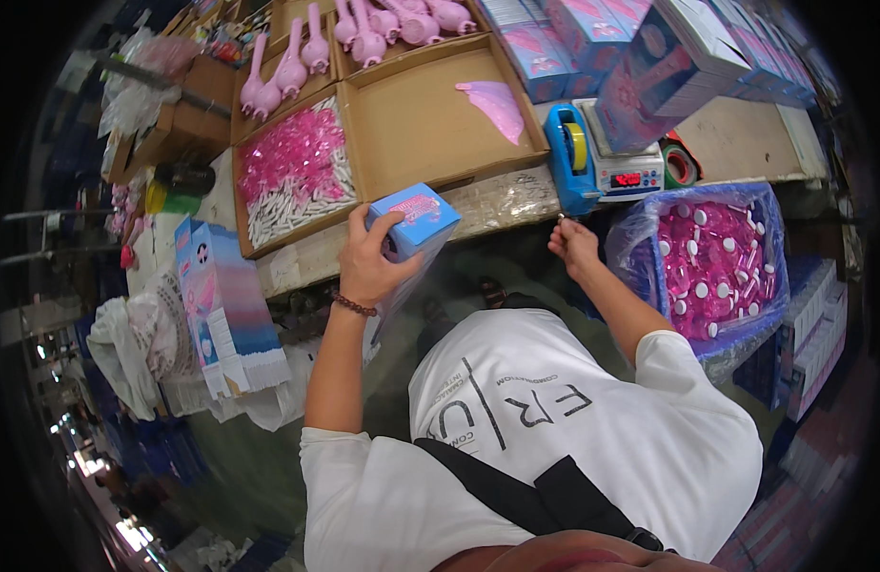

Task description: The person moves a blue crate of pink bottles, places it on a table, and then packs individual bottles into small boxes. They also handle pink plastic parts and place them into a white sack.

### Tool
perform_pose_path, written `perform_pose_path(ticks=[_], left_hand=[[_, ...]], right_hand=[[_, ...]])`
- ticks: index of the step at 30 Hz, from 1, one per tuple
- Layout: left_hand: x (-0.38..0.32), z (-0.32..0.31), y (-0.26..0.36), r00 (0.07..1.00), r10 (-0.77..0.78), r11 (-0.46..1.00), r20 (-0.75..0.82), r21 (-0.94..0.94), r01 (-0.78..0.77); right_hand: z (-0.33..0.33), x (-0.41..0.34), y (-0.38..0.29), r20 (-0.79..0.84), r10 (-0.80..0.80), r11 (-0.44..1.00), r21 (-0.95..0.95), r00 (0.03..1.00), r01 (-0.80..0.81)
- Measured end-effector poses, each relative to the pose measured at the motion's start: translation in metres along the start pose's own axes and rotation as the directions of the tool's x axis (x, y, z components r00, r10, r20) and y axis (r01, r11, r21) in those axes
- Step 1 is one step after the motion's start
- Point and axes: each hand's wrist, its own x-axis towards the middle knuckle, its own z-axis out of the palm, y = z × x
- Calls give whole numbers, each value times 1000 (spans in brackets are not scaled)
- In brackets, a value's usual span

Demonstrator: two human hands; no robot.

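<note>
My left hand (372, 254) grips a blue printed carton (420, 214) from its left side, holding it just off the table's front edge. The carton's printed blue end faces up. My right hand (575, 247) is at the front end of a blue tape dispenser (573, 161), which carries a roll with a yellow core (575, 145). Its thumb and forefinger pinch a small shiny bit that looks like the end of clear tape. Right of the dispenser, a digital scale (629, 174) with a lit red display bears another printed carton (658, 79).
A cardboard tray (429, 118) holds a pink fan-shaped piece (495, 107). Others hold pink toy wands (291, 71) and pink packets over white sticks (290, 168). A lined blue crate (629, 243) of pink bottles (711, 264) stands right; flattened cartons (229, 307) lie left.
</note>
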Motion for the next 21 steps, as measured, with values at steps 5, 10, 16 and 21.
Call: perform_pose_path(ticks=[5,10,16,21], left_hand=[[-31,-10,-10,996,-7,993,-93,117,18],[-63,-33,-29,982,64,974,-179,225,-23],[-103,-71,-68,957,99,962,-271,272,-23],[-132,-102,-102,932,20,987,-361,157,40]], right_hand=[[83,-55,4,522,142,989,-41,841,-142],[179,-121,4,721,395,909,-397,569,-127],[245,-167,44,581,551,727,-686,599,-2],[279,-192,74,607,590,754,-650,533,-95]])
